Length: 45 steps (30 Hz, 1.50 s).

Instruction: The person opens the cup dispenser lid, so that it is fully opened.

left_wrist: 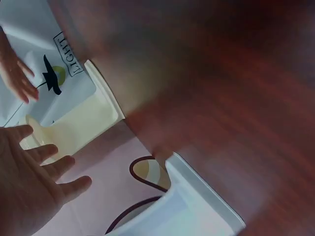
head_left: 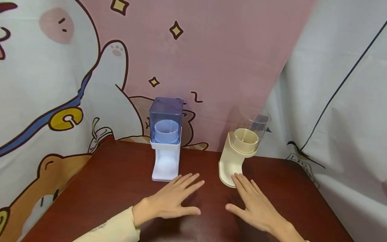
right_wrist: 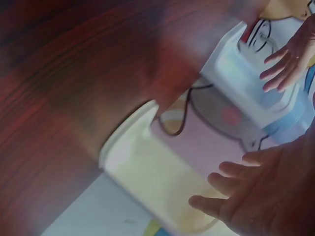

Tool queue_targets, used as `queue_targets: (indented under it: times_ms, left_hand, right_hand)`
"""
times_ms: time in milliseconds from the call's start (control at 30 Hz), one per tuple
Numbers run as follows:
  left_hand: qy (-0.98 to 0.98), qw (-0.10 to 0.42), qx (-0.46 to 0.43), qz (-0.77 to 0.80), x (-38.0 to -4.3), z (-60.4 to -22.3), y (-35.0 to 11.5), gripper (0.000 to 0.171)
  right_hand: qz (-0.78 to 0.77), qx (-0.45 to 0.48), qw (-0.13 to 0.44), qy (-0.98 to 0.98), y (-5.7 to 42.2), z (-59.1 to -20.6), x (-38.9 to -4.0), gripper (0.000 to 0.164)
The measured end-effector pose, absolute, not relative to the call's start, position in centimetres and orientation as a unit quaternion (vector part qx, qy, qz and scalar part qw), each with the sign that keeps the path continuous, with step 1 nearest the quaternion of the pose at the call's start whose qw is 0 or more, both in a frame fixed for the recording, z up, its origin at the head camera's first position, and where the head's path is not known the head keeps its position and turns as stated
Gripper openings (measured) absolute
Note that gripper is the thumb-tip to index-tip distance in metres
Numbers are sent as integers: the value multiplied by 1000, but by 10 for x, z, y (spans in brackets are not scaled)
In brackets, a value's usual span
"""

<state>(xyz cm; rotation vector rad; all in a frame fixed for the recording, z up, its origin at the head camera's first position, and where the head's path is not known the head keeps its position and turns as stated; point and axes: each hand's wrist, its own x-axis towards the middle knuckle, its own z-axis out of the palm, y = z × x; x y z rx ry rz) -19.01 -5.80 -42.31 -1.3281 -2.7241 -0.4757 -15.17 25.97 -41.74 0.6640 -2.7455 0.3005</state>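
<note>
Above the near part of the table, my left hand (head_left: 169,201) is held with its fingers straight and spread, holding nothing. My right hand (head_left: 257,208) is likewise spread; in the head view its fingertips overlap the base of a cream stand (head_left: 231,166), but contact cannot be told. That stand carries a cream cup-like ring (head_left: 246,140) inside a clear round cover (head_left: 262,126). Nearest to the left hand is a white stand (head_left: 166,164), with a light blue cup-like ring (head_left: 166,131) under a bluish see-through square cover (head_left: 166,106). Both stand upright, side by side.
Under everything is a dark reddish-brown table (head_left: 105,188) with rounded far corners. A pink and white cartoon-printed cloth (head_left: 211,60) hangs right behind it and along both sides. The two stands are near the table's far edge, a gap between them.
</note>
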Motion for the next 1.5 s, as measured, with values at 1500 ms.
queue_targets:
  times_ms: [1500]
  left_hand:
    - [-701,-43,-210,-680,-316,-391,110,79]
  right_hand:
    - [508,13,285,-813,256,-382,-258,89]
